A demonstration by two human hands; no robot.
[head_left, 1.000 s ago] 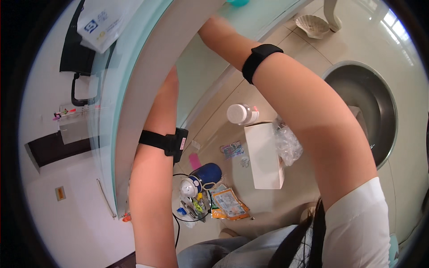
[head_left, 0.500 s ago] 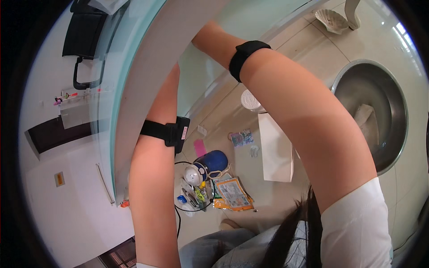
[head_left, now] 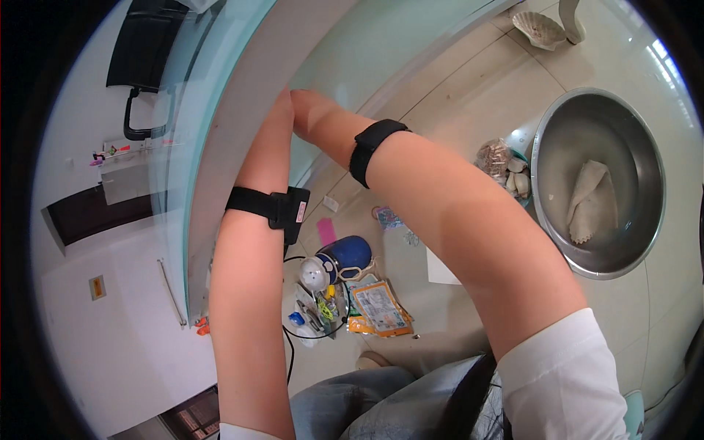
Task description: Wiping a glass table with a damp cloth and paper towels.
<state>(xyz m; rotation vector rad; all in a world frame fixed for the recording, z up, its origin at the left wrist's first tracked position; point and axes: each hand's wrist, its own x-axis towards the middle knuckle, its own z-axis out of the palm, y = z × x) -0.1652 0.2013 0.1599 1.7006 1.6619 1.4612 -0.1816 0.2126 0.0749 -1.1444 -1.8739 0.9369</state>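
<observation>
Both forearms reach up into a pale-green glass counter or cabinet, behind its grey edge [head_left: 227, 154]. My left forearm [head_left: 249, 315] wears a black strap [head_left: 253, 202] with a small black box; my left hand is hidden behind the edge. My right forearm [head_left: 469, 213], with a black band [head_left: 376, 147], crosses in from the right. Its wrist end [head_left: 304, 110] meets the left arm at the edge, and the fingers are out of sight. What either hand holds or touches is hidden. Below the right wrist lies a pale-green glass panel [head_left: 359, 66].
On the tiled floor at right stands a metal basin [head_left: 539, 176] with water and a beige cloth [head_left: 590, 202]. Beside it are bagged items [head_left: 495, 158]. Nearer lie a blue cylinder [head_left: 348, 253], orange-edged packets [head_left: 378, 304], a cable and a partly covered white box [head_left: 441, 270].
My right forearm has swung down and left, its wrist now beside the left arm. It covers most of the white box and uncovers the bagged items beside the basin. The left arm hardly shifts.
</observation>
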